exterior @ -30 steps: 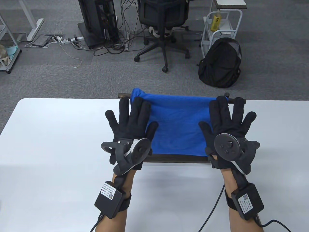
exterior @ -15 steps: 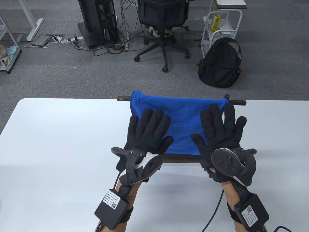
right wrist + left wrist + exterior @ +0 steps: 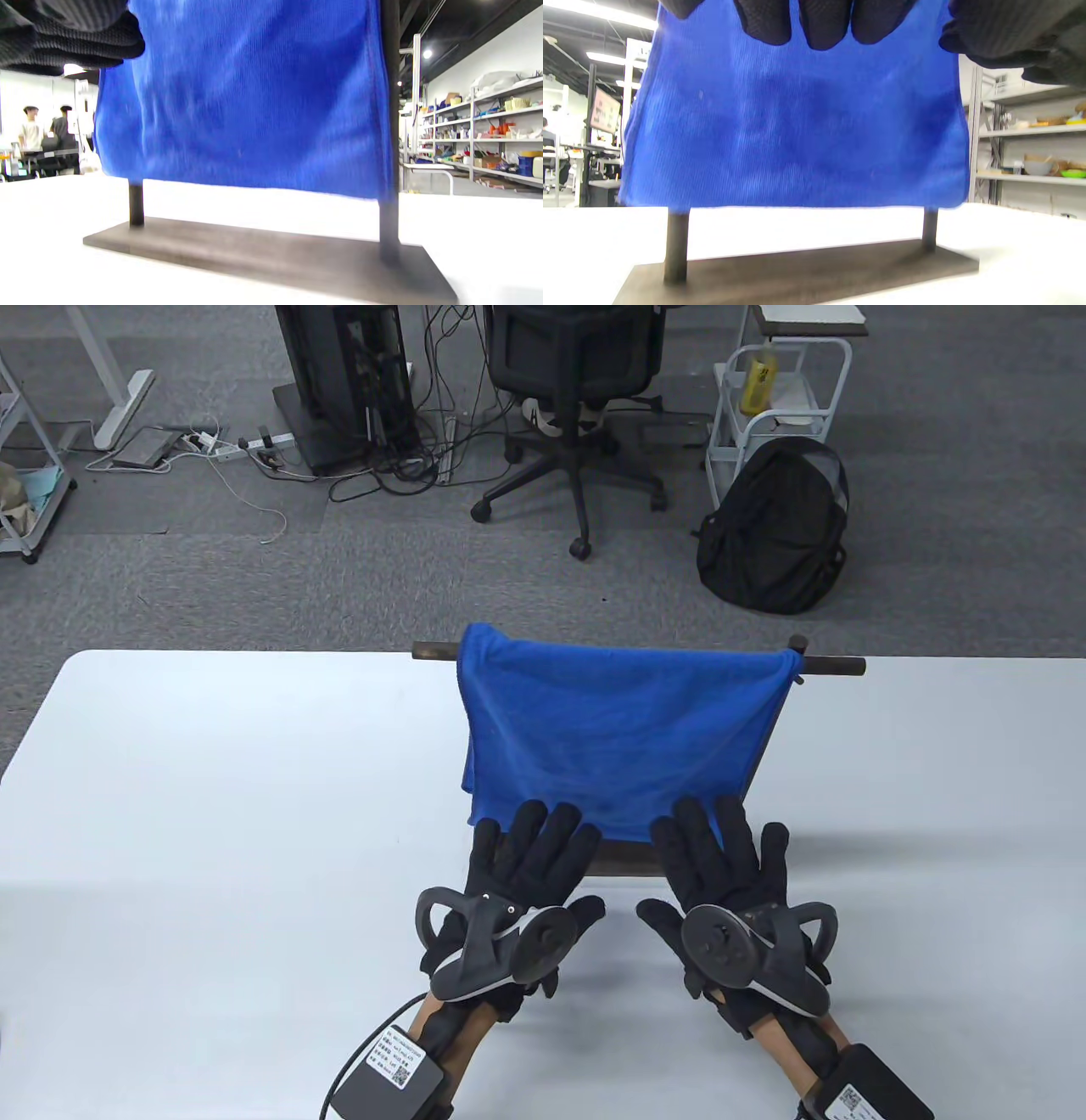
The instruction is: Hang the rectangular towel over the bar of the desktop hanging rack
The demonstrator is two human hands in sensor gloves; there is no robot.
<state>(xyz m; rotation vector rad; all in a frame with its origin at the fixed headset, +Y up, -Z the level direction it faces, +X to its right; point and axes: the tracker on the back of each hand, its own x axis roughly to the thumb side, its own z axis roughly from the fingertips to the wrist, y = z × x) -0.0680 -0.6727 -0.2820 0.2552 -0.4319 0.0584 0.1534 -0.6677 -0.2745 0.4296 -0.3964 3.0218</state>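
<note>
A blue towel (image 3: 619, 729) hangs draped over the dark bar (image 3: 836, 666) of a desktop rack, its near flap ending just above the rack's dark base (image 3: 624, 861). My left hand (image 3: 543, 857) and right hand (image 3: 713, 848) are flat with fingers extended, their fingertips at the flap's lower hem, holding nothing. In the left wrist view my fingers (image 3: 823, 25) hang before the towel (image 3: 797, 127), above the base (image 3: 797, 267). The right wrist view shows the towel (image 3: 246, 97), the right post (image 3: 389, 224) and the base (image 3: 263, 254).
The rack stands near the far edge of the white table (image 3: 212, 814). Beyond that edge, on the floor, are an office chair (image 3: 577, 390), a black backpack (image 3: 776, 530) and a white cart (image 3: 776, 398).
Both hands slid down the towel's near flap, from up by the bar toward me to its lower hem. The towel now hangs smoother and uncovered.
</note>
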